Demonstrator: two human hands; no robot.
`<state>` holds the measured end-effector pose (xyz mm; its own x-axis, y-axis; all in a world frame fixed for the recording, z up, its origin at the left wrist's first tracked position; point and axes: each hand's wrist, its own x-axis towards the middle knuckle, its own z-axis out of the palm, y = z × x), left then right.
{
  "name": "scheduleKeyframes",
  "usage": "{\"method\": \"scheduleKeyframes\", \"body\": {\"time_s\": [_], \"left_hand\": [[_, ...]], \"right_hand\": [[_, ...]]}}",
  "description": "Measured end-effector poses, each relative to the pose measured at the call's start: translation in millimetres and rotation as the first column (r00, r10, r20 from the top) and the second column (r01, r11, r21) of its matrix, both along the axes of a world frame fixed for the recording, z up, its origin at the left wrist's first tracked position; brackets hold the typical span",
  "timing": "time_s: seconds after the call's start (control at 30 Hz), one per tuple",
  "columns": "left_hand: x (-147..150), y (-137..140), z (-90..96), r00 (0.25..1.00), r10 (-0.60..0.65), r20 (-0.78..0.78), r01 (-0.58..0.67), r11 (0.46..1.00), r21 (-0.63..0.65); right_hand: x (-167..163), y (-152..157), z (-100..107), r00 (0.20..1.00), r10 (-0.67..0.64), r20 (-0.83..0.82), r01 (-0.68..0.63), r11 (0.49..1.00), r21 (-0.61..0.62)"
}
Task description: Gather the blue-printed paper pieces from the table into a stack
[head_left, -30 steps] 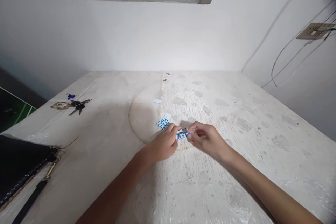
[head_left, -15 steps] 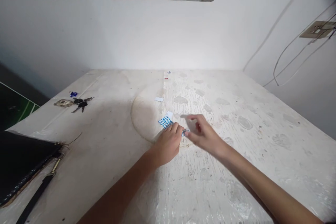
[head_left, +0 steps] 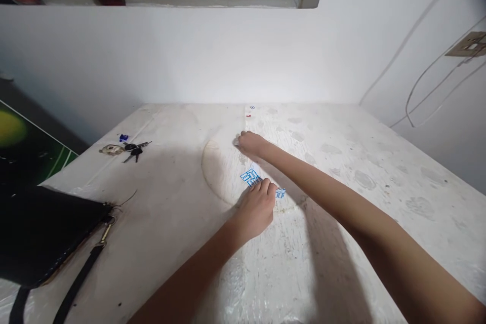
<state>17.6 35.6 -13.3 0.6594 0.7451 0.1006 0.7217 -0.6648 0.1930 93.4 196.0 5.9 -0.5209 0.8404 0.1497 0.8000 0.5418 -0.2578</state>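
My left hand [head_left: 258,208] rests near the middle of the table [head_left: 178,223], its fingers closed over a paper piece with blue-outlined shapes [head_left: 249,177]. Parts of that piece show on both sides of the fingers; the rest is covered. Just behind it lies a plain white bit of paper [head_left: 255,166], partly hidden. Farther back, my right hand [head_left: 251,144] reaches across with fingertips pinched at a small white paper slip [head_left: 236,140], mostly hidden under them. Near the back edge are a tiny red scrap [head_left: 248,116] and a small blue-outlined scrap [head_left: 252,107].
Keys [head_left: 133,150] with a fob and a small dark-blue scrap [head_left: 123,137] lie at the left. A black bag [head_left: 49,233] with a strap occupies the front left. Behind the table rises a white wall [head_left: 228,55]; cables hang from a socket [head_left: 469,44] at right.
My right hand has moved away from the left one, back and leftward, onto the white slip. My left hand stays on the blue-outlined paper. The view has shifted slightly left.
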Motion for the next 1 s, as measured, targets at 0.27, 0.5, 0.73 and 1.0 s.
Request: {"method": "scheduleKeyframes", "body": {"time_s": [0.27, 0.5, 0.73, 1.0], "left_hand": [[-5.0, 4.1, 0.6, 0.987, 0.003, 0.16, 0.01, 0.997, -0.078], [-10.9, 15.0, 2.2, 0.961, -0.018, 0.278, 0.079, 0.974, -0.211], [-11.0, 21.0, -3.5, 0.937, -0.051, 0.346, 0.136, 0.965, -0.225], [-17.6, 18.2, 6.8, 0.941, -0.055, 0.334, 0.18, 0.917, -0.356]], "right_hand": [[27.4, -15.5, 4.1, 0.99, -0.035, -0.137, 0.041, 0.998, 0.045], [105.1, -123.8, 15.8, 0.871, -0.021, -0.491, -0.033, 0.994, -0.102], [106.6, -170.5, -3.5, 0.847, 0.033, -0.531, -0.092, 0.992, -0.085], [92.5, -168.6, -20.9, 0.932, 0.028, -0.362, -0.013, 0.999, 0.046]]}}
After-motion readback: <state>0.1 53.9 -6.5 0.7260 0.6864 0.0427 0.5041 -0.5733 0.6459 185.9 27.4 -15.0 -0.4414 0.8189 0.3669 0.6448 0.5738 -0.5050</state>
